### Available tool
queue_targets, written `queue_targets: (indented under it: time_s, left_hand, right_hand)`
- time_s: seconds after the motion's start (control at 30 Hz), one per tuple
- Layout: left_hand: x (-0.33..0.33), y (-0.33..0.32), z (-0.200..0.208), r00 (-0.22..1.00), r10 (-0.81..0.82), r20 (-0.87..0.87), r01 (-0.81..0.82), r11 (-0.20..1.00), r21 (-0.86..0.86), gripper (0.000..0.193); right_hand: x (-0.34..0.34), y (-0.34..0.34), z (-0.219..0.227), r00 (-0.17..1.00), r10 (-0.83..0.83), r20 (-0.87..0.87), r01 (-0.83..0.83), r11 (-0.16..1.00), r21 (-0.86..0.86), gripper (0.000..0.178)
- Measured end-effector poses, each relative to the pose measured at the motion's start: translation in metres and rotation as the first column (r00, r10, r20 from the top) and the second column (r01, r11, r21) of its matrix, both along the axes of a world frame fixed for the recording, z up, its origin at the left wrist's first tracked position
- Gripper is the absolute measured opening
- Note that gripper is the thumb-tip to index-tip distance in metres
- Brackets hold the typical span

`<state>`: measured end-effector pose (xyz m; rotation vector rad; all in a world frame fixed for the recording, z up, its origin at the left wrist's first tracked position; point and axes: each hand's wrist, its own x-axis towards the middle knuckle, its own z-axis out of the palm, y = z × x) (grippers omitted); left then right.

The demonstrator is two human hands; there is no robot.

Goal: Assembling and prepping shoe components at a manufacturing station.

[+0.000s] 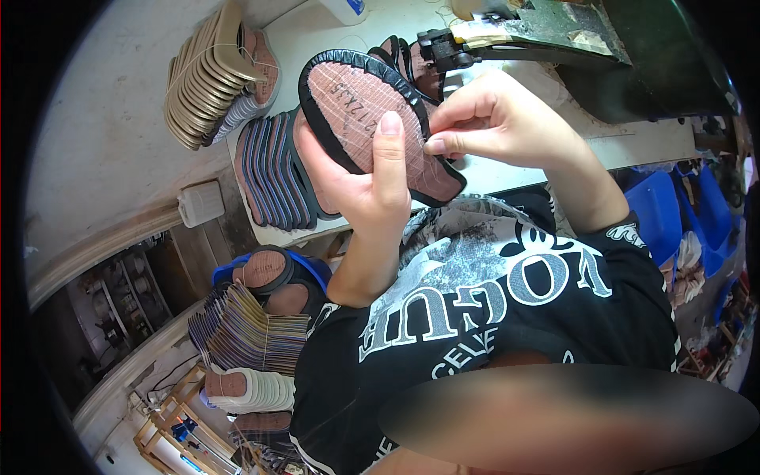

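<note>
A shoe insole (340, 99) with a brown, thread-covered underside and a glossy black wrapped edge is held up above the white table. My left hand (368, 178) grips it from below, thumb pressed on the brown face and fingers behind it. At the insole's right edge, my right hand (495, 123) is closed in a pinch, thumb and forefinger on the black edging. Pale loose threads lie across the brown face near the pinch. Behind the insole, more black-edged pieces (388, 51) lie partly hidden.
A dark green sewing machine (546, 36) reaches over the white table (633, 150) at the upper right. Tied gold insoles (207, 75) and a dark striped stack (273, 170) stand at the left. More stacked insoles (249, 328) sit lower left; blue bins (653, 210) stand at right.
</note>
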<state>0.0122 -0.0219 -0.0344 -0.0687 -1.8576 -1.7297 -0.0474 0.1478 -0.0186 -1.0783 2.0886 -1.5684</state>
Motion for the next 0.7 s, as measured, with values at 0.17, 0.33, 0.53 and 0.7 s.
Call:
queue_targets:
  time_s: [0.17, 0.33, 0.53, 0.7]
  left_hand:
    - [0.000, -0.001, 0.001, 0.997, -0.064, 0.032, 0.060, 0.993, 0.102, 0.047]
    - [0.002, 0.007, 0.003, 0.988, -0.133, 0.082, 0.094, 0.926, 0.366, 0.035]
    - [0.002, 0.012, 0.003, 0.995, -0.065, 0.070, 0.035, 0.929, 0.369, 0.031]
    - [0.000, 0.005, -0.002, 0.997, -0.074, 0.035, 0.063, 0.964, 0.257, 0.046]
  right_hand:
    - [0.008, 0.001, -0.006, 0.994, -0.037, 0.102, 0.045, 0.996, -0.073, 0.018]
    - [0.017, -0.001, -0.010, 0.968, 0.001, 0.249, 0.051, 0.978, -0.202, 0.025]
    - [0.025, 0.000, -0.005, 0.972, -0.225, -0.074, 0.222, 0.974, -0.054, 0.029]
    - [0.024, 0.002, -0.004, 0.950, -0.247, -0.190, 0.244, 0.969, -0.041, 0.022]
